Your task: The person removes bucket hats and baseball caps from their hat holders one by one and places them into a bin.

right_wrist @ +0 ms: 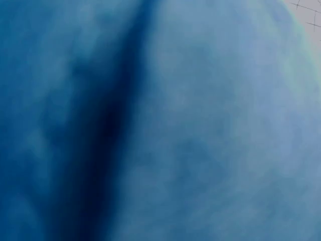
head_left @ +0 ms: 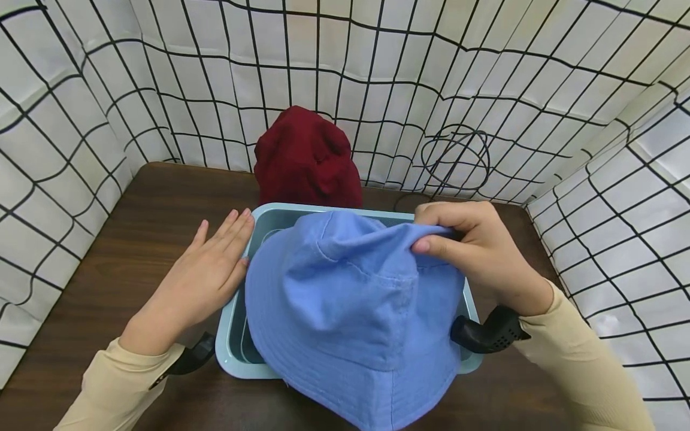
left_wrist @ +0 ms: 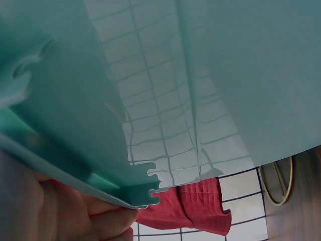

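Note:
A light blue bucket hat (head_left: 350,299) covers most of the pale blue plastic basin (head_left: 229,353), its brim reaching past the basin's near edge. My right hand (head_left: 480,251) pinches the hat's crown between thumb and fingers, at the far right. With fingers straight, my left hand (head_left: 202,281) lies along the basin's left rim. In the left wrist view the basin's smooth wall (left_wrist: 261,90) fills most of the picture, with the left fingers (left_wrist: 110,221) under its rim. Blurred blue hat fabric (right_wrist: 210,125) fills the right wrist view. The basin's inside is mostly hidden by the hat.
Behind the basin a dark red hat (head_left: 307,161) stands against the black wire grid (head_left: 388,78). A coiled black cable (head_left: 455,158) hangs on the grid, back right. White sheeting backs the grid on several sides of the brown wooden table (head_left: 162,239).

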Demonstrator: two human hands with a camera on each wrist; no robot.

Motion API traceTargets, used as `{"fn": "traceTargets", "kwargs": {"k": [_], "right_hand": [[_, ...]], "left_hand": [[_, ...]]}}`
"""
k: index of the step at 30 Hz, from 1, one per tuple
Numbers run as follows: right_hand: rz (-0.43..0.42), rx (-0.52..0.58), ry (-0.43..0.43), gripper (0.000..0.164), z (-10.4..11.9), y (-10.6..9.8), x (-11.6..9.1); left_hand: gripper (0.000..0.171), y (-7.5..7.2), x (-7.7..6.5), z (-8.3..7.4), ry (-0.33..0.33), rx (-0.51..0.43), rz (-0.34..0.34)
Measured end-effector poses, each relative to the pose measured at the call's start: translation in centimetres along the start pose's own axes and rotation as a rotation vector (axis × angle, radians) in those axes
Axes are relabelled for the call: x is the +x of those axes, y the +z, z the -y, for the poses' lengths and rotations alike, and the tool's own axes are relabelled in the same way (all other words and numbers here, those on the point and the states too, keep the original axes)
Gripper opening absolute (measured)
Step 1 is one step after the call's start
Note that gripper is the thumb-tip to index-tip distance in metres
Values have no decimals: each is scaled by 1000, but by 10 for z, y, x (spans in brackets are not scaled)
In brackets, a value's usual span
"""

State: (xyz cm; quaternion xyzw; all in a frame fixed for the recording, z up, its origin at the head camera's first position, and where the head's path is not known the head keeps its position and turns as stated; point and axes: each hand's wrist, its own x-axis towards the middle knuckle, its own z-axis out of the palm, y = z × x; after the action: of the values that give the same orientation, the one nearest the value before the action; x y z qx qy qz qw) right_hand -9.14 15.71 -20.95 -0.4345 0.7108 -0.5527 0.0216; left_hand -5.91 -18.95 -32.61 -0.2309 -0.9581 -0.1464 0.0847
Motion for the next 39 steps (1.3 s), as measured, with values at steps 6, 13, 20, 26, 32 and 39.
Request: {"fn": "traceTargets", "kwargs": {"k": [6,13,20,26,32,39], "right_hand": [[74,82,21,6,0,6,-4],[146,170,185,11,-7,8,-7],[204,234,232,13,-16,11,-10],[173,218,379,16,-32,12,-4],[98,299,650,16,-61,14,5],[59,-70,559,13,-81,12,9]], "left_hand": [[58,-1,0,-1,-7,3,11],[58,-1,1,-1,-17,-5,18],[58,-2,2,-2,-29,-6,31],[59,-2,0,-2,-36,-9,23],[59,1,0,-1,-26,-17,3],[60,0,0,-1,-34,-26,8]]}}
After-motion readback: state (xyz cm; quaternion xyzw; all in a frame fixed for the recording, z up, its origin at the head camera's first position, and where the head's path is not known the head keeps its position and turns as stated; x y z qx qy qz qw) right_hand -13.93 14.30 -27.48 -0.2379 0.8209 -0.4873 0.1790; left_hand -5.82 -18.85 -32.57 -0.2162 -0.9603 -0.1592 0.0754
